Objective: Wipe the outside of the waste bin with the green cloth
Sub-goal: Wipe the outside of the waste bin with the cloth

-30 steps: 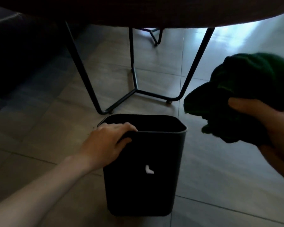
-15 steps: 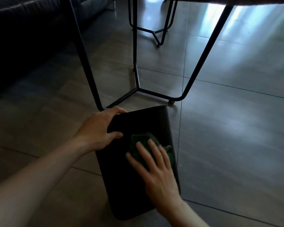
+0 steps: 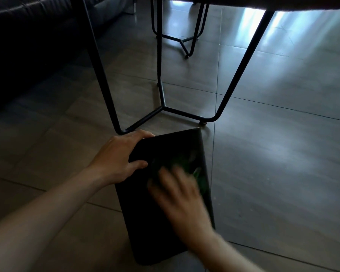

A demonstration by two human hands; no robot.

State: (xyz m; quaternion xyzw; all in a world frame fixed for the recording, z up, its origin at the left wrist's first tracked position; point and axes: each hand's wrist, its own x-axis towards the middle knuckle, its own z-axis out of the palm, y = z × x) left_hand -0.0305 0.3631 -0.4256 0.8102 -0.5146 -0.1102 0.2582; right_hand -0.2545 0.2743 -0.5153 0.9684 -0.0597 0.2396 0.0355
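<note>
The black waste bin (image 3: 145,222) lies tipped away from me on the tiled floor, one flat side facing up. My left hand (image 3: 118,158) grips its far left rim, fingers curled over the edge and thumb on the side wall. My right hand (image 3: 181,195), blurred by motion, presses the green cloth (image 3: 196,169) flat against the upper side of the bin with straight fingers. Most of the cloth is hidden under that hand; only a crumpled green part shows beyond the fingertips.
Black metal table legs (image 3: 161,107) stand on the floor just beyond the bin, under a dark tabletop (image 3: 263,2). A second metal frame (image 3: 185,40) stands farther back. A dark sofa (image 3: 28,46) fills the left. Open grey tiles (image 3: 283,163) spread to the right.
One second ago the bin stood upright and my right hand held the cloth up in the air. Since then the bin was tipped over and the cloth pressed on its side; my right hand now slides.
</note>
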